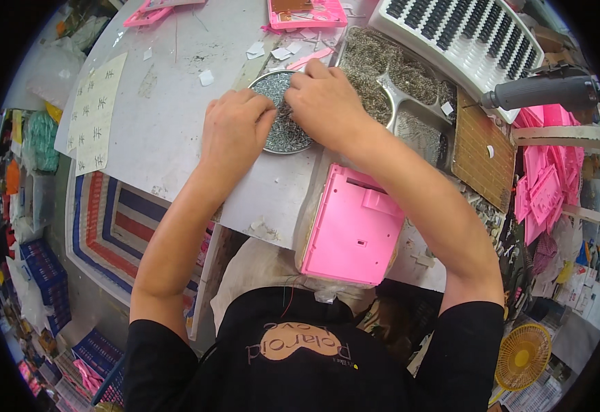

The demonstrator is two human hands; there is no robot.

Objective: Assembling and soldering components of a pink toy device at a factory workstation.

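Note:
Both of my hands meet over a round metal dish [287,141] filled with small silvery screws. My left hand [237,127] lies at the dish's left rim, thumb and fingers closed together at the screws. My right hand [327,103] reaches over the dish's right side with its fingers curled down. Whatever the fingertips pinch is too small or hidden to make out. Nearer to me, below the right forearm, a pink plastic housing panel [355,233] rests at the table's front edge, showing a small square slot and a raised block.
A divided metal tray [392,89] of small metal parts adjoins the dish. Beyond it are a white rack [451,34] with rows of black pieces, a brown board [481,151] and a dark power screwdriver [547,93]. Pink parts [550,185] pile at right; a paper sheet [96,113] lies left.

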